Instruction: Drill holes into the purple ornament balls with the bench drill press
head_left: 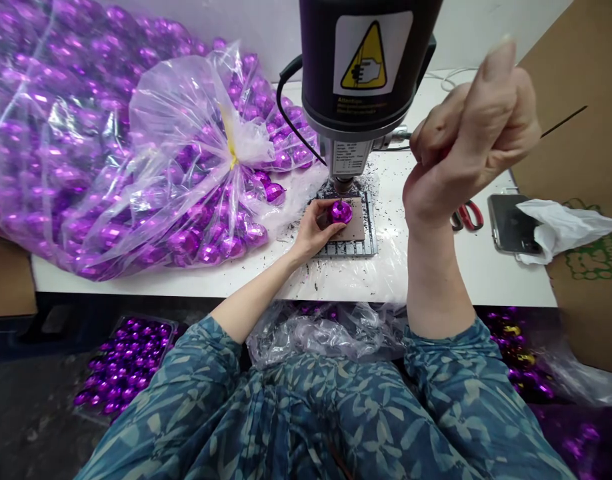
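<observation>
Under the chuck of a black drill press (369,80), a shiny purple disco-ball ornament (341,211) sits on a brown board on the slotted metal base (351,249). My left hand (316,229) grips the ornament from its left side, thumb and fingers curled round it. The drill tip appears to meet the ball's top; whether it is inside I cannot tell. My right hand (479,127) is raised at the right of the machine, fingers wrapped round the feed lever (400,135), whose grip end is hidden in the fist.
A large clear bag (176,133) of purple balls, tied with yellow, covers the table's left. Red-handled scissors (469,217), a phone (513,223) and white tissue (561,223) lie right, beside a cardboard box (576,147). Dark shavings surround the base. A tray of balls (131,363) stands below left.
</observation>
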Available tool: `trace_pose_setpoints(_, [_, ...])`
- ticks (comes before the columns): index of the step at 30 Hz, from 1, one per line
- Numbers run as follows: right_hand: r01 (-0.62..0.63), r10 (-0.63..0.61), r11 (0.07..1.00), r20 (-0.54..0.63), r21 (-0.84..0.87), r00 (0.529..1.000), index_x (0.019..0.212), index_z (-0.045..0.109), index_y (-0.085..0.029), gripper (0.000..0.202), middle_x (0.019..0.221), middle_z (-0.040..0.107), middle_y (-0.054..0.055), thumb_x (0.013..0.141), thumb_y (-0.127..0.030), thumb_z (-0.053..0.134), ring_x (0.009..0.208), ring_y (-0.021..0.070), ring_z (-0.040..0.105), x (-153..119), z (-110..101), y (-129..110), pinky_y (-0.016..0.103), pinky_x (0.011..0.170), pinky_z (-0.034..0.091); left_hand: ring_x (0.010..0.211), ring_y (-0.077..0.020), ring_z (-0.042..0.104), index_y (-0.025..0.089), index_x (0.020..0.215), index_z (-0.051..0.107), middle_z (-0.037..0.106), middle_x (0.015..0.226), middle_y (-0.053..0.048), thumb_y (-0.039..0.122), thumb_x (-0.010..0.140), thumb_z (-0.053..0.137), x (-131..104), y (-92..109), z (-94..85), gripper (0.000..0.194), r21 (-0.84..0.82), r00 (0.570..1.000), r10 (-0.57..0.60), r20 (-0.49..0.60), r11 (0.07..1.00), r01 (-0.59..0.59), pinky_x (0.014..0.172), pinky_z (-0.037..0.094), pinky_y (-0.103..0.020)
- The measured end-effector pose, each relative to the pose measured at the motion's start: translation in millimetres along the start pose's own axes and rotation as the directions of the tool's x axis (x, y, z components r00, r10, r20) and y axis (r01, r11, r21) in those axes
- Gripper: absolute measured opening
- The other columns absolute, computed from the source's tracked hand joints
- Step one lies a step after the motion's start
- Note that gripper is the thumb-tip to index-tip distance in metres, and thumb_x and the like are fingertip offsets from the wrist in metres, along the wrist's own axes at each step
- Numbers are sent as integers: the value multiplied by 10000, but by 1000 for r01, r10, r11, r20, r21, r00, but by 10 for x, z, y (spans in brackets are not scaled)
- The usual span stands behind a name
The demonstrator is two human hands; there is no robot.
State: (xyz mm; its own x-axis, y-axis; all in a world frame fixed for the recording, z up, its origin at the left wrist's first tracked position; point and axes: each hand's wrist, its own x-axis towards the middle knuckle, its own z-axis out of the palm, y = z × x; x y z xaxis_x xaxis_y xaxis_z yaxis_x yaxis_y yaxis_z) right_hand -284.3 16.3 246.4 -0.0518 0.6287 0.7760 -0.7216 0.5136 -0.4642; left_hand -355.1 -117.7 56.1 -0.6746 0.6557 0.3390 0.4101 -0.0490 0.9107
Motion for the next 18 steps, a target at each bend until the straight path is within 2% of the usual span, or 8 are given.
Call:
trace_pose_setpoints(4, [58, -57, 998, -32, 39, 998, 706, 554, -190, 463, 536, 104, -53, 944, -586, 591, 434, -3, 271, -107, -39, 16, 182, 490, 295, 1279, -294, 713, 240, 1274, 583, 709, 1339, -137, 515, 883, 856, 6, -15, 16, 551, -7, 1000, 12, -14, 1000, -12, 1114, 589, -486])
trace_pose_setpoints(9, [82, -73, 993, -94, 89, 993, 563, 288, -135, 623, 537, 43, -30, 960, -470, 632, 437, -13, 254, -179, -34, 24, 161, 470, 231, 1277, -288, 711, 250, 1276, 591, 711, 1333, -122, 541, 881, 849, 9, -26, 21, 555, 3, 1000, 14, -20, 1000, -14, 1127, 578, -484])
trace_pose_setpoints(13, [121, -111, 986, -87, 116, 990, 561, 248, -134, 645, 505, 44, -36, 953, -455, 648, 414, -12, 215, -221, -70, 84, 165, 445, 219, 1284, -289, 706, 247, 1285, 586, 704, 1343, -132, 579, 896, 822, 4, -37, 17, 563, 3, 1000, 28, -11, 1000, -28, 1128, 577, -478])
trace_pose_setpoints(18, [186, -177, 978, -102, 88, 979, 590, 100, -157, 727, 449, -1, -52, 935, -475, 656, 368, -3, 89, -254, -142, 235, 208, 396, 145, 1269, -285, 712, 243, 1301, 570, 697, 1352, -137, 625, 909, 789, 5, -89, 24, 589, -2, 997, 74, -7, 997, -74, 1098, 600, -477])
